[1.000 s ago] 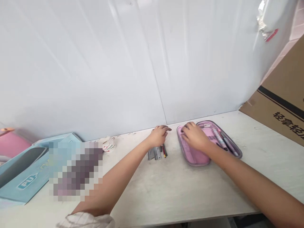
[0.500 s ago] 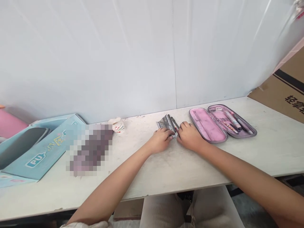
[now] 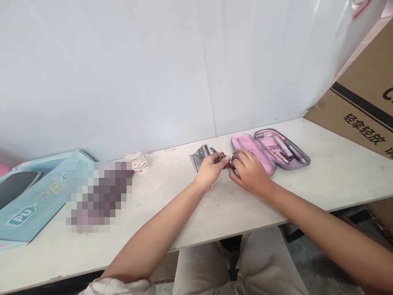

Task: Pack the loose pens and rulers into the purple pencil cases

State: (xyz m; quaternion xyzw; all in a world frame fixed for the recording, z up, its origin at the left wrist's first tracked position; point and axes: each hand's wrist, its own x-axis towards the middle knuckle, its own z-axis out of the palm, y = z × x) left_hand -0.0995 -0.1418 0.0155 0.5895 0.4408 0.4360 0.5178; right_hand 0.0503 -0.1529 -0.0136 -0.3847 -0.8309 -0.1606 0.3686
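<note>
1. While both hands meet above the white table, the left hand curls its fingers and pinches a slim red pencil against the thumb; those fingers hide most of it.
2. The right hand is curled too, with its fingertips at the same pencil, but I cannot tell whether it grips the pencil or only touches it.
3. The pencil is between the hands, just beside the open pink pencil case, whose lower-left edge lies close to the right hand.
4. As things lie, several pens and small items are already in the far-right half of the case, while its nearer half shows only pink lining where visible.
5. Outside the case, a metal ruler and a few other slim items lie on the table just beyond the left hand.
6. Farther left, a small patterned paper cup stands well apart from the hands.
</note>
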